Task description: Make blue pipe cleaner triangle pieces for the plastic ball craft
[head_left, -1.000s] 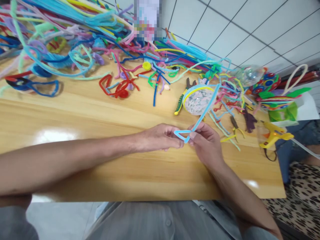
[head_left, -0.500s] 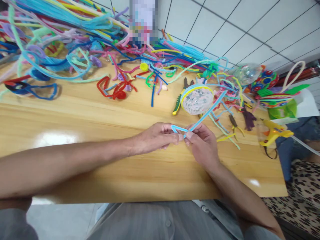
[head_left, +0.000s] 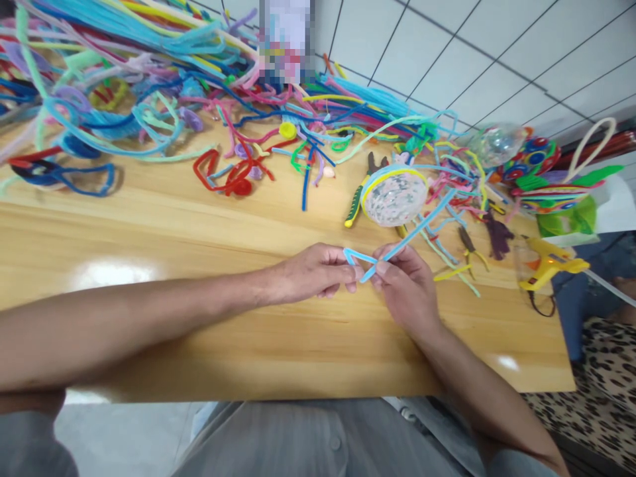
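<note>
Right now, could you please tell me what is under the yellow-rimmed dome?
Pliers and a yellow tip show at its edges; what lies directly beneath the dome is hidden.

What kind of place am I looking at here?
Probably a craft workspace: a wooden table holds a heap of pipe cleaners, green-and-yellow-handled pliers and a yellow glue gun.

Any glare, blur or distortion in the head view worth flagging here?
Head view: white glare on the left of the table and a smaller spot at lower right; soft shadow below the left forearm; slight softness on the hands; wide-angle stretch towards the edges, tiles slanting; a pixelated block at top centre.
</note>
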`<action>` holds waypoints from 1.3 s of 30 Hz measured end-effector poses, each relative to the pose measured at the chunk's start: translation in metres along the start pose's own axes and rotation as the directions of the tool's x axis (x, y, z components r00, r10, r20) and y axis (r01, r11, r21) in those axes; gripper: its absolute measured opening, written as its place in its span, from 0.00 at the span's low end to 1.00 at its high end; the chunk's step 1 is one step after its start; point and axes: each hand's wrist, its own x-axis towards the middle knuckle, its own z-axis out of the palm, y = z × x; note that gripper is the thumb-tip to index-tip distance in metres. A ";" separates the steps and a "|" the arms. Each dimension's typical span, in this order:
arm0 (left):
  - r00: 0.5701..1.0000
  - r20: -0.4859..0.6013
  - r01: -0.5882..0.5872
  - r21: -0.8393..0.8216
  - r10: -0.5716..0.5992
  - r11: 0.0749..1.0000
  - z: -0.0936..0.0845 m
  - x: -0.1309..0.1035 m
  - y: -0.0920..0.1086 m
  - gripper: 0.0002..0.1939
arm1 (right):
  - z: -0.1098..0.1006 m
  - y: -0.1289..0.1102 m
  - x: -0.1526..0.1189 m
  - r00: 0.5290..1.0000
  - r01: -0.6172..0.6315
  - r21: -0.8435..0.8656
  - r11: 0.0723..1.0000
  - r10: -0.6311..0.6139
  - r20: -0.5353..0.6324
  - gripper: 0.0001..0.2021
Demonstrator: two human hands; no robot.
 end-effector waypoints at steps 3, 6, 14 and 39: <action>1.000 -0.002 0.017 -0.006 -0.017 1.000 0.000 0.002 0.000 0.12 | 0.000 0.000 -0.001 1.000 0.021 -0.020 1.000 -0.021 0.010 0.11; 1.000 0.015 0.024 -0.004 -0.024 1.000 -0.001 0.003 -0.001 0.12 | 0.000 0.000 -0.002 1.000 0.001 -0.018 1.000 -0.001 0.025 0.13; 0.998 0.053 0.033 0.010 -0.034 0.999 -0.002 0.002 0.000 0.11 | -0.001 0.000 -0.003 0.999 0.013 -0.008 1.000 -0.013 0.049 0.11; 0.996 0.068 0.048 0.135 -0.058 0.990 -0.005 -0.003 0.000 0.13 | -0.002 0.003 -0.004 0.998 0.005 -0.042 0.999 -0.003 0.056 0.10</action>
